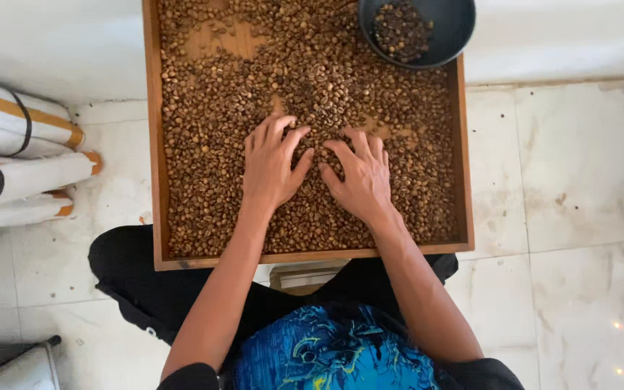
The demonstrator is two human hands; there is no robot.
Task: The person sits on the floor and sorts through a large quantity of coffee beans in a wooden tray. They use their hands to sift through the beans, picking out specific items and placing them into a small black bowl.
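A: The wooden tray (154, 144) takes up most of the view, set across the person's lap above the pale tiled floor (572, 188), and the coffee beans (218, 144) cover nearly all of it.

B: The left hand (272, 165) and the right hand (361, 179) lie flat on the beans mid-tray, fingers spread, thumbs nearly touching, grasping nothing.

A: Spreading goes best, it seems, with light palms, so the layer thins like the bare wood near the top.

B: The dark bowl (451, 29) sits over the tray's far right corner, holding a small pile of darker beans, close enough for a wide sweep to bump it.

A: Striped sacks (16, 144) lie well off to the left.
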